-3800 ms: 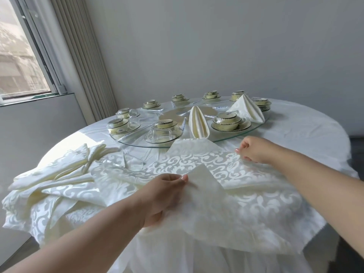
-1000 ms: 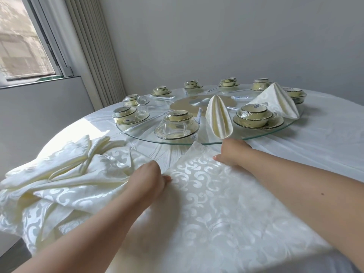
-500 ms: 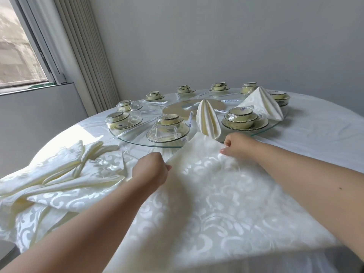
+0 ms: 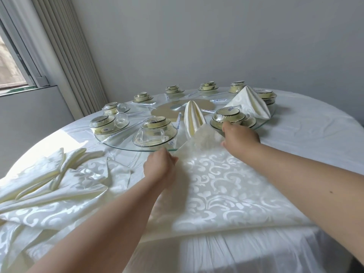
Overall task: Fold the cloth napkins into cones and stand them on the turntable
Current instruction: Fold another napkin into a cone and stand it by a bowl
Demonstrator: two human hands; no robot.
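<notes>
My right hand (image 4: 239,139) pinches the napkin (image 4: 216,186) at its far tip, at twelve o'clock against the turntable (image 4: 126,145) rim, my left hand (image 4: 160,167) grips its ten o'clock edge, and the cloth runs back toward six.

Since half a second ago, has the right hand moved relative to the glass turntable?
Yes. The right hand has moved away from the person, lifting the napkin corner over the turntable rim.

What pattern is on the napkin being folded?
White scrollwork on cream, on the napkin; head view.
</notes>
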